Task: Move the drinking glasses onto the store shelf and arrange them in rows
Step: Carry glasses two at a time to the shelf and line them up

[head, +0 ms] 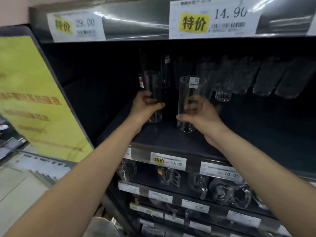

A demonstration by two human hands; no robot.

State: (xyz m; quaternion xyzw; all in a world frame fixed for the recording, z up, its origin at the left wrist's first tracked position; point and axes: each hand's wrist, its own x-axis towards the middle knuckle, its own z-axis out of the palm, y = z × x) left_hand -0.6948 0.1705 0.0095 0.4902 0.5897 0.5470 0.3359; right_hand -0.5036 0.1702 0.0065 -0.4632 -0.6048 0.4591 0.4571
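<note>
While each hand is wrapped round a tall, straight-sided tumbler, the step in hand looks like the placing itself: two glasses being set down together on the dark store shelf. The left hand grips the left glass about its lower half, thumb across the front. The right hand grips the right glass low down too, fingers showing through the clear wall. Both glasses stand upright, mouths up, a stickered label near each rim. Their bases sit at or just over the shelf surface; whether they touch it I cannot tell.

Beyond the right hand, and further out to its right, a back row of glasses lines the rear of the shelf, blurred and dim. Just behind the left glass stands a taller glass. The shelf between the hands and nearer the person than the hands is bare. Out past the left hand hangs a yellow sign, and above both hands is a price label.

Judging by this, the task is partway done. The next move calls for seating both bases flat, in line with each other and square to the back row, then letting go gently, since thin tall glass tips and knocks easily against its neighbours.
</note>
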